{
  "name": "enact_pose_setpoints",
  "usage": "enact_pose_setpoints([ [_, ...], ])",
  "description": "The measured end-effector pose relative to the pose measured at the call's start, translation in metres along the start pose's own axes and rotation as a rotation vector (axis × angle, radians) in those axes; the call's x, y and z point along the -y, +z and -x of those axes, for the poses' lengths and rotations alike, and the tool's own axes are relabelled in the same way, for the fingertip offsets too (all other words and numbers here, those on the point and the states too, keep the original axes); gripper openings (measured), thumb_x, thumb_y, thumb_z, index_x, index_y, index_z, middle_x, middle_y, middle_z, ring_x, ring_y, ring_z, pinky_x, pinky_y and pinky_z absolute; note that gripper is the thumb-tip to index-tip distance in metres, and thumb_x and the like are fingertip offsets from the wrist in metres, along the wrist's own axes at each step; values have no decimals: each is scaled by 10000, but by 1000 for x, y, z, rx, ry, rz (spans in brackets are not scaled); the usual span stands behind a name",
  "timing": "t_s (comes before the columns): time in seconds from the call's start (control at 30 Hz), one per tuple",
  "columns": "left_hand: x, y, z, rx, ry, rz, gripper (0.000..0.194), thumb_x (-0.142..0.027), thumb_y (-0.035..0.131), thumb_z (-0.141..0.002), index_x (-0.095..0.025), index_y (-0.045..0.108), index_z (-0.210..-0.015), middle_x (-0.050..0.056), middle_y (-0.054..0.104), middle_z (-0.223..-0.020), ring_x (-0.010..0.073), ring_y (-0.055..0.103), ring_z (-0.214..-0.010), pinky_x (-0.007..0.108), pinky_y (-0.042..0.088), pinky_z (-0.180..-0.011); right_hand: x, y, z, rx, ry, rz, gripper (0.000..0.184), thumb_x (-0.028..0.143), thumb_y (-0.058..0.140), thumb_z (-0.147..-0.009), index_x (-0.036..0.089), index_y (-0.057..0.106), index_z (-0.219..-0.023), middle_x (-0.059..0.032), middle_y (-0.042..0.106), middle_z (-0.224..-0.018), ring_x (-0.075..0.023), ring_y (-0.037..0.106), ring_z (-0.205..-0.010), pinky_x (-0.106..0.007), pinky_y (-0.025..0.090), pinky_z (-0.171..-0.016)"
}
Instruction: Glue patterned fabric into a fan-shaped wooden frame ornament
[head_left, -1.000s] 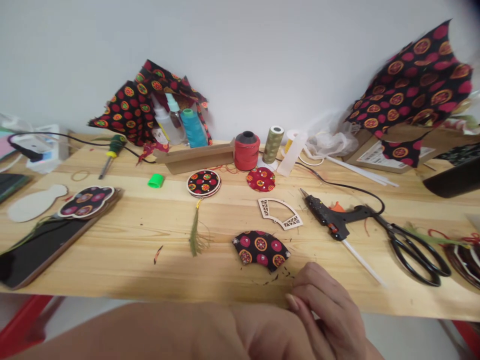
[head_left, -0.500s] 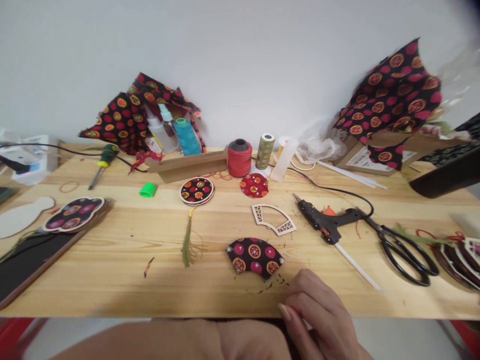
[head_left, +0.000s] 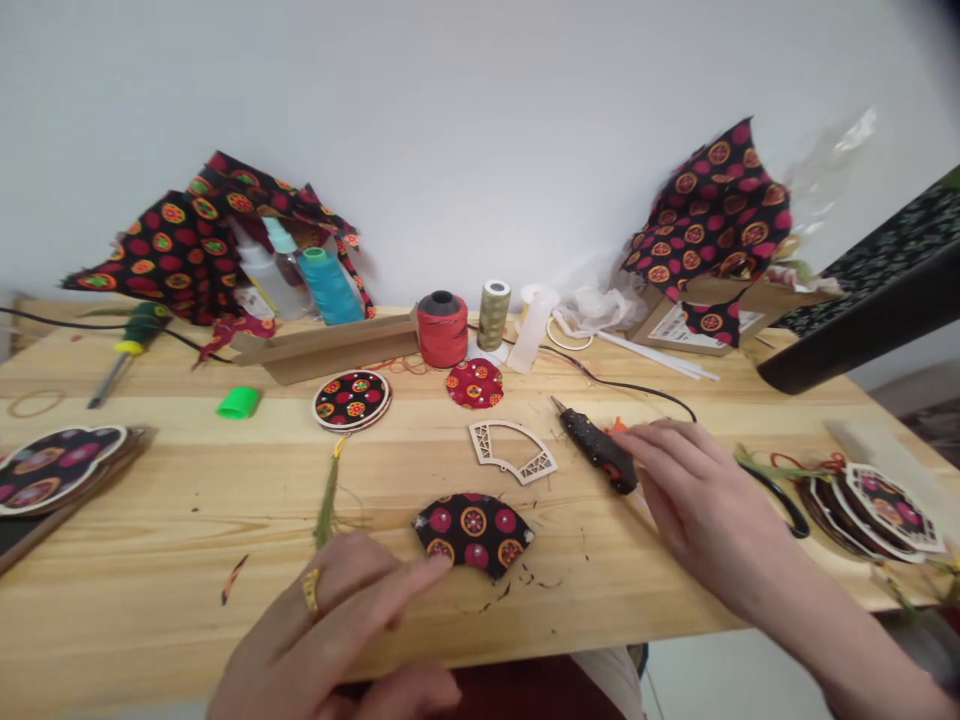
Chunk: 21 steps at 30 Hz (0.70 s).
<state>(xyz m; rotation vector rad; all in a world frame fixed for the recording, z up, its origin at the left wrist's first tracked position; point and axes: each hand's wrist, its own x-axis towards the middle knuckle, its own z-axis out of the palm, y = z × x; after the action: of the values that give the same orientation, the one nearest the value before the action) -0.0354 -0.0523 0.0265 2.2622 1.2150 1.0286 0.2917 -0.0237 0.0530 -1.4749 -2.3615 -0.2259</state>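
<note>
A fan-shaped piece covered in black fabric with red and orange circles (head_left: 474,532) lies on the wooden table in front of me. My left hand (head_left: 337,625), with a gold ring, has its index finger stretched to the lower left edge of this piece; the hand holds nothing. At the right, my right hand (head_left: 705,505) closes over the handle of a black glue gun (head_left: 596,447), which still rests on the table, nozzle pointing away to the left. The handle is hidden under the fingers. Between them lies a pale wooden fan-shaped frame (head_left: 514,455).
Behind lie a round red fabric piece (head_left: 476,384), a round tasselled ornament (head_left: 352,400), a red thread spool (head_left: 442,330) and a cardboard tray (head_left: 322,350). Partly hidden scissors (head_left: 784,500) and stacked ornaments (head_left: 892,510) sit right. A screwdriver (head_left: 127,350) is left.
My right hand has gone from the table's front edge to the glue gun. My left hand has come up to the fan-shaped fabric piece. The view has shifted to the right.
</note>
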Motion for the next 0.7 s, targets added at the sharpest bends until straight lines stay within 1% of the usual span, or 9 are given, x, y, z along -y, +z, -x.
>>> enact_pose_setpoints([
  [0.07, 0, 1, -12, -25, 36, -144, 378, -423, 568, -870, -328, 520, -1233, 4, 615, -1012, 189, 600, -937, 272, 493, -810, -19, 4, -4, 106, -15, 121, 432, 24, 460, -813, 72, 547, -1234, -168, 591, -1226, -330, 470, -1145, -490, 432, -933],
  [0.1, 2, 4, -14, -22, 37, -196, 423, -403, 589, -858, -297, 496, -1257, 22, 598, -1081, 200, 578, -990, 280, 476, -857, -26, 8, -5, 148, -17, 154, 475, 3, 445, -795, 74, 533, -1257, -165, 578, -1255, -335, 451, -1173, -499, 422, -948],
  [0.17, 9, 12, -11, -45, -7, -270, 517, -381, 603, -845, -235, 441, -1314, 66, 553, -1175, 242, 520, -1087, 333, 433, -937, -35, 14, -9, 203, -19, 162, 529, -25, 420, -773, 93, 518, -1279, -149, 571, -1275, -325, 440, -1188, -503, 407, -970],
  [0.27, 17, 22, -6, -67, -31, -332, 619, -376, 621, -825, -179, 380, -1361, 113, 513, -1233, 295, 458, -1139, 408, 404, -961, -42, 20, -15, 281, -19, 60, 518, -16, 418, -774, 128, 530, -1259, -131, 578, -1257, -305, 450, -1168, -501, 397, -986],
  [0.37, 19, 26, -6, -50, -47, -332, 636, -372, 618, -824, -165, 363, -1368, 127, 511, -1239, 310, 440, -1146, 436, 420, -939, -45, 21, -23, 344, -5, -34, 436, -8, 404, -784, 148, 588, -1148, -128, 607, -1162, -287, 490, -1097, -484, 425, -953],
  [0.43, 18, 26, -8, -42, -79, -311, 627, -376, 609, -829, -175, 362, -1369, 124, 509, -1239, 310, 434, -1152, 441, 437, -927, -46, 20, -28, 360, -9, -53, 398, -15, 397, -772, 157, 612, -1060, -122, 619, -1089, -270, 514, -1049, -458, 447, -928],
  [0.5, 19, 27, -9, -43, -115, -285, 611, -379, 598, -836, -194, 367, -1371, 115, 508, -1236, 305, 435, -1156, 440, 452, -920, -47, 18, -30, 370, -23, -63, 378, -13, 418, -743, 160, 609, -1019, -119, 616, -1052, -261, 530, -1024, -434, 464, -909],
  [0.6, 20, 27, -8, -51, -128, -254, 590, -368, 585, -847, -205, 373, -1373, 105, 517, -1232, 298, 441, -1160, 442, 446, -934, -49, 13, -31, 360, -33, -79, 403, -3, 448, -695, 147, 575, -1047, -132, 595, -1076, -263, 538, -1031, -429, 469, -916],
  [0.7, 19, 24, -6, -49, -62, -261, 581, -312, 587, -851, -182, 369, -1374, 106, 521, -1245, 288, 436, -1174, 437, 397, -990, -52, 6, -28, 277, -25, -131, 404, 35, 469, -718, 154, 525, -1100, -139, 572, -1138, -268, 536, -1075, -431, 463, -938],
])
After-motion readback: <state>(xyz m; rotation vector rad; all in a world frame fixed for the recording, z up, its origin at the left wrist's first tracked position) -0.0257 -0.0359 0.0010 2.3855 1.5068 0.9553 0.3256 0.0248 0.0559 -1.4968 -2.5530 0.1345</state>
